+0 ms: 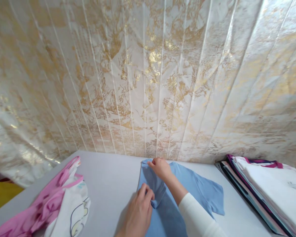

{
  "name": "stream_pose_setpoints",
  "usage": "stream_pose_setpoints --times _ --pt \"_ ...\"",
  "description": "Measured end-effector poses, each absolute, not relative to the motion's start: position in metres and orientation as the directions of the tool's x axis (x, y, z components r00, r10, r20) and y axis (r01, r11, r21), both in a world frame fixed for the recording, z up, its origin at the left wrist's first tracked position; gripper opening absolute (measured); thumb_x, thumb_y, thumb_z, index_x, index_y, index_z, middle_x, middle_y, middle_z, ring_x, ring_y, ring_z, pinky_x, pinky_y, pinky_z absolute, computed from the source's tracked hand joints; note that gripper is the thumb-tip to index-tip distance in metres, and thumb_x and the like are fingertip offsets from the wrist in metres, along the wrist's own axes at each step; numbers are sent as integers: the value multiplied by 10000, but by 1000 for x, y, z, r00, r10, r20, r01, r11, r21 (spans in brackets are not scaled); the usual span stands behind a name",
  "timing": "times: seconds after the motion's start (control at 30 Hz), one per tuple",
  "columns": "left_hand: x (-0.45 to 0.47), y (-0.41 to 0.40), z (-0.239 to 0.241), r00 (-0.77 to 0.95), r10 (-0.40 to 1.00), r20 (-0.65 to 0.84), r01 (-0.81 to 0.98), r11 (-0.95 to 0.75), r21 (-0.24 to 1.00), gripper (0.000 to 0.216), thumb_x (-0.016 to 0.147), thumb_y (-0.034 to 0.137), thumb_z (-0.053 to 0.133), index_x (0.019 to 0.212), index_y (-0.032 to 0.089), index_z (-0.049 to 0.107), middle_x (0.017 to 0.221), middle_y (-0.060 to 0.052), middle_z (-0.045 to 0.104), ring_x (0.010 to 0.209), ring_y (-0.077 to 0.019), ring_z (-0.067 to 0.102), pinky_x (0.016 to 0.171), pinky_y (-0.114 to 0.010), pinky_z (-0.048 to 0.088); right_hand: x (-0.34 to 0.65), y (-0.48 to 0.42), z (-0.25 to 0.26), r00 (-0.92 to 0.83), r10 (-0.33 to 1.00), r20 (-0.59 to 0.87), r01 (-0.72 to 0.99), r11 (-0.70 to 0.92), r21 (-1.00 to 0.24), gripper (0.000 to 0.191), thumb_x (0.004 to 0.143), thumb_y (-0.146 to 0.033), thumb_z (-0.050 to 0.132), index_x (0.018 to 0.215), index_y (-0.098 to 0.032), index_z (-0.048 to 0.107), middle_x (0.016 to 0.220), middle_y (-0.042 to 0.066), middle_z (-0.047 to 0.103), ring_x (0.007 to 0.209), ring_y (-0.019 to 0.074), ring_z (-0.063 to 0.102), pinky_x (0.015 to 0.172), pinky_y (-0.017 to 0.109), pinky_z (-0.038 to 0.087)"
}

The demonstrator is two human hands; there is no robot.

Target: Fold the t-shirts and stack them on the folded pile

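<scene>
A light blue T-shirt lies on the white table, its one visible sleeve spread to the right. Its left side is partly folded over, and the lower part runs out of the picture. My right hand reaches across the shirt and pinches the fabric at its far edge, near the shoulder or collar. Closer to me, my left hand has its fingers curled on the shirt's left edge, gripping a fold of cloth. Part of the shirt is hidden under my right forearm.
On the left lies a crumpled pink and white garment with a cartoon print. A stack of folded clothes stands at the right. A gold-patterned, pleated curtain hangs behind the table. Something yellow shows at the far left.
</scene>
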State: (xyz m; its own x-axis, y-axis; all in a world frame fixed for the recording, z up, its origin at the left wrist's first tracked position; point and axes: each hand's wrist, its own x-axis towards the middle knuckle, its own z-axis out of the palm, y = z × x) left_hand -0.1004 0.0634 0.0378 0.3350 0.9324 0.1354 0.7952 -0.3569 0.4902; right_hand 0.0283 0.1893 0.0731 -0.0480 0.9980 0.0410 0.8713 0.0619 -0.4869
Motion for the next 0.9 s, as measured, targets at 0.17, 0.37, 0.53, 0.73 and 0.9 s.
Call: stream_pose_setpoints --times 0.17,0.37,0.53,0.73,0.9 --pt "-100 62 40 311 942 125 798 -331 504 379 731 -93 375 918 211 504 1074 -41 501 909 -164 568 814 -260 432 18 204 62 -67 998 14 883 65 -465 155 847 -223 587 838 -165 730 854 116 740 870 233 679 683 267 413" --pt "-101 59 51 281 958 62 817 -273 508 355 740 -77 376 908 215 488 1067 -35 491 921 -159 556 823 -252 420 30 205 51 -149 986 77 857 168 -487 205 822 -92 560 939 -187 699 894 40 729 841 153 656 696 211 397" --pt "-102 58 57 291 957 -2 855 -259 449 351 746 -60 384 938 201 518 1070 -58 498 932 -181 548 836 -282 415 30 203 45 -159 978 133 849 204 -488 167 877 -172 560 997 -180 676 945 47 714 886 157 644 734 212 411" --pt "-100 59 54 327 945 -1 857 -296 422 358 753 -43 378 972 187 543 1080 -69 505 966 -199 514 868 -313 418 16 211 52 -166 975 145 875 213 -435 176 881 -333 617 923 -186 703 1038 80 699 986 187 629 810 234 415" --pt "-99 57 54 344 939 -11 864 -312 395 320 751 -3 414 970 185 552 1093 -76 512 1029 -231 487 918 -367 417 0 222 54 -130 989 77 919 149 -366 193 933 -327 562 934 -183 691 976 70 705 916 179 652 793 282 472"
